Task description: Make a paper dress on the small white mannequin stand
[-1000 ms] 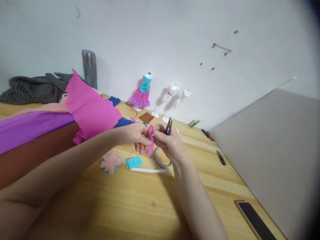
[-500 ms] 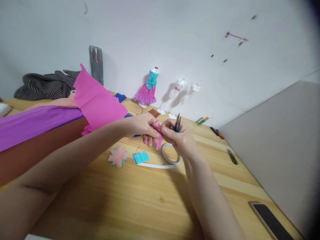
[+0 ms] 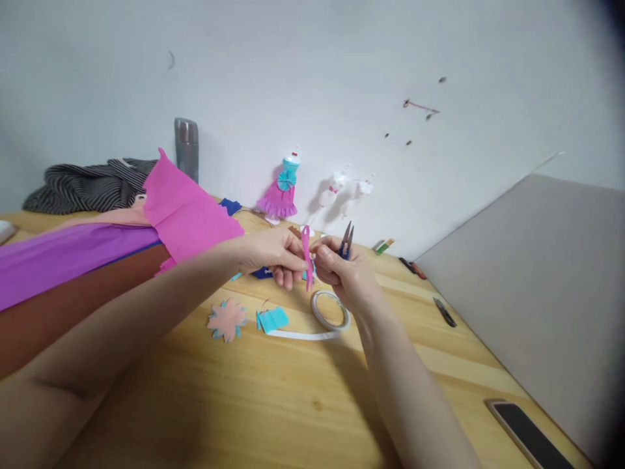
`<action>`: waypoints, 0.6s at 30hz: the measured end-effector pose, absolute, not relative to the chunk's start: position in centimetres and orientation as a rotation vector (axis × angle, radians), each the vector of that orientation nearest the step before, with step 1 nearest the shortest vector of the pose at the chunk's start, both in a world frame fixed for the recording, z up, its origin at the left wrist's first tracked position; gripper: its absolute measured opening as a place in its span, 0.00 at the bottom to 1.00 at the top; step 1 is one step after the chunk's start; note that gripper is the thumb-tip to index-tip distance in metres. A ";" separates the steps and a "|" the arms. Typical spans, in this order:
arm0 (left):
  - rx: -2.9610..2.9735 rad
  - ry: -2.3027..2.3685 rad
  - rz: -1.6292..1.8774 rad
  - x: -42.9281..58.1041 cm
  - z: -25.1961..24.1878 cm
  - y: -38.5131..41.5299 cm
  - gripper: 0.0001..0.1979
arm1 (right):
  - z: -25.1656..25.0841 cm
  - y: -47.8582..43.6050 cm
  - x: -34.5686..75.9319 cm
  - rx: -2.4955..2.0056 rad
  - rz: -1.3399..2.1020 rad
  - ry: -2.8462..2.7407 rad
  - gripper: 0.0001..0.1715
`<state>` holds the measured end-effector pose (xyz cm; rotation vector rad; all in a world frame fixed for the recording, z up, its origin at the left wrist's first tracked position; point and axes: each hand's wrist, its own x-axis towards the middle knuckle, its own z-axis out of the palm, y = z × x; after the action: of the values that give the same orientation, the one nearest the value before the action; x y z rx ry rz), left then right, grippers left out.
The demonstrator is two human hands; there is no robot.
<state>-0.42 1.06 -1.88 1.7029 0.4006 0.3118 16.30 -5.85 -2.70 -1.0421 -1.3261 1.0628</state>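
My left hand point(image 3: 273, 254) is closed, pinching a narrow pink crepe-paper strip point(image 3: 306, 242) that is folded into a loop, its ends hanging below my fingertips. Beside it, my right hand point(image 3: 349, 273) is curled around small blue-handled scissors point(image 3: 347, 236), whose blades point upward. The right thumb and forefinger are pressed together close to the strip; whether they touch it I cannot tell. Below the hands lie a roll of white tape point(image 3: 317, 311) with a length pulled out, a turquoise paper piece point(image 3: 273, 319) and a peach-and-blue paper flower point(image 3: 227, 320).
Large pink point(image 3: 190, 208), purple point(image 3: 83, 254) and brown point(image 3: 88, 306) paper sheets cover the left side. Small dress-form figures point(image 3: 280, 185) stand by the wall, near a grey bottle point(image 3: 186, 153). A cutter point(image 3: 444, 312) and a phone point(image 3: 530, 433) lie at right.
The pink strip now stands as a narrow upright loop in my left fingers, and my right fingertips have drawn slightly away from it. The view has tilted up and turned slightly right.
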 end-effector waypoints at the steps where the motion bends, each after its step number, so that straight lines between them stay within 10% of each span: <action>1: 1.702 0.403 0.324 -0.4 -1.8 1.1 0.07 | -2.8 -5.8 16.3 -1.041 1.061 -1.334 0.21; 18: 1.719 0.472 0.394 -0.2 -1.9 0.8 0.08 | -3.1 -5.3 16.6 -1.083 0.961 -1.396 0.15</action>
<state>-0.24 0.80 -1.89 1.7188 0.4723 0.3936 16.60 -5.35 -3.13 -1.0826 -1.3962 0.9611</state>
